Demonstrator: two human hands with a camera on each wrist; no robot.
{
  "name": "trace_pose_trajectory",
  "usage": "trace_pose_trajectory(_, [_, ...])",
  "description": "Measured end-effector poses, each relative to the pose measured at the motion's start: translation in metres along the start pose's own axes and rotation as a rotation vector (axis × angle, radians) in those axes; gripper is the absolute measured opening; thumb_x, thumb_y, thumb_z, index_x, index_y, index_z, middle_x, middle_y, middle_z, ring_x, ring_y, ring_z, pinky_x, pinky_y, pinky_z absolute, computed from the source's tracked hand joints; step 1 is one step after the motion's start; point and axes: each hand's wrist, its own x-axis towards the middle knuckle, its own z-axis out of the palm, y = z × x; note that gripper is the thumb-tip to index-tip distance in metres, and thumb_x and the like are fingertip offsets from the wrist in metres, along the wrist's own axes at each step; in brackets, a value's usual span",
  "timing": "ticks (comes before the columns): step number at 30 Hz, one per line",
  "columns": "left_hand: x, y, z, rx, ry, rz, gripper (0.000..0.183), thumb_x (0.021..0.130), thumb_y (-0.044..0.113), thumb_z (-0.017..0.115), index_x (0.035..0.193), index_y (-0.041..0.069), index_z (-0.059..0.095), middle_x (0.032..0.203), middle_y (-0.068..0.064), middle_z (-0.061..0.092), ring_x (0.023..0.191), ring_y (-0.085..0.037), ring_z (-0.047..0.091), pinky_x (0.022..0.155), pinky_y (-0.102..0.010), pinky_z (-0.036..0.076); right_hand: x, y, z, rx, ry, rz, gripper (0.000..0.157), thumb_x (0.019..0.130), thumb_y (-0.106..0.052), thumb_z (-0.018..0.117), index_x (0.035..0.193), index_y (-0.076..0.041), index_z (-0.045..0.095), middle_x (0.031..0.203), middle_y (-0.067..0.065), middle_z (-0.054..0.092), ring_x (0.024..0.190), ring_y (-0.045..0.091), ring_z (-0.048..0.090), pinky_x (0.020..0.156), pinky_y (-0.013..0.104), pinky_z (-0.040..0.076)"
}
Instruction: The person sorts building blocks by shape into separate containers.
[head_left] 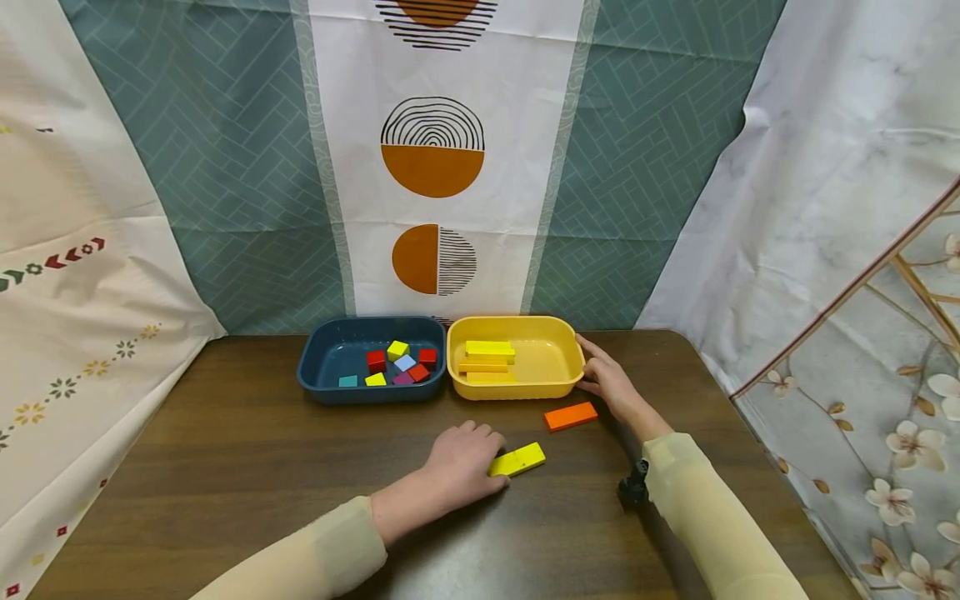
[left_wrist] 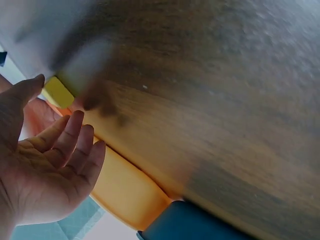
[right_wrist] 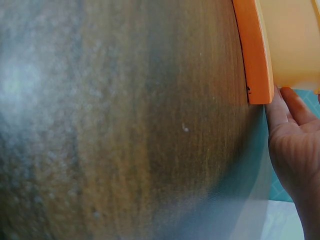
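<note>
My left hand (head_left: 459, 467) is low over the table at the left end of a yellow block (head_left: 519, 459). In the left wrist view its thumb is at one side of the yellow block (left_wrist: 58, 93), and the loosely bent fingers (left_wrist: 75, 145) are at the other. My right hand (head_left: 613, 385) rests against the right side of the yellow tray (head_left: 551, 387), fingers extended along its outer wall. An orange block (head_left: 571, 416) lies just in front of that tray, and looms close in the right wrist view. Inside the tray, at its left, are several yellow blocks (head_left: 489, 347).
A dark blue tray (head_left: 315, 367) stands to the left, next to the yellow one, with several small coloured cubes (head_left: 405, 363) inside. Patterned cloth (head_left: 247, 267) hangs behind the wooden table (head_left: 247, 467), with more cloth along both sides.
</note>
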Motion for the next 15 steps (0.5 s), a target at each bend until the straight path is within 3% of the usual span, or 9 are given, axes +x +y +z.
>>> trace_pose_trajectory(7, [0.002, 0.004, 0.001, 0.012, -0.007, 0.011, 0.043, 0.086, 0.048, 0.08, 0.115, 0.017, 0.075, 0.094, 0.004, 0.064, 0.079, -0.014, 0.048, 0.068, -0.029, 0.044, -0.014, -0.021, 0.007, 0.007, -0.01, 0.011, 0.069, 0.096, -0.002, 0.038, 0.164, -0.011, 0.026, 0.169, 0.011, 0.018, 0.141, 0.045, 0.039, 0.113, 0.06, 0.034])
trace_pose_trajectory(15, [0.004, 0.006, 0.001, 0.017, -0.025, 0.001, 0.037, 0.086, 0.044, 0.08, 0.111, 0.017, 0.075, 0.09, 0.005, 0.062, 0.078, -0.013, 0.048, 0.067, -0.028, 0.044, -0.017, -0.024, 0.008, 0.008, -0.008, 0.014, 0.07, 0.096, -0.002, 0.039, 0.163, -0.011, 0.026, 0.169, 0.012, 0.018, 0.141, 0.045, 0.039, 0.113, 0.06, 0.033])
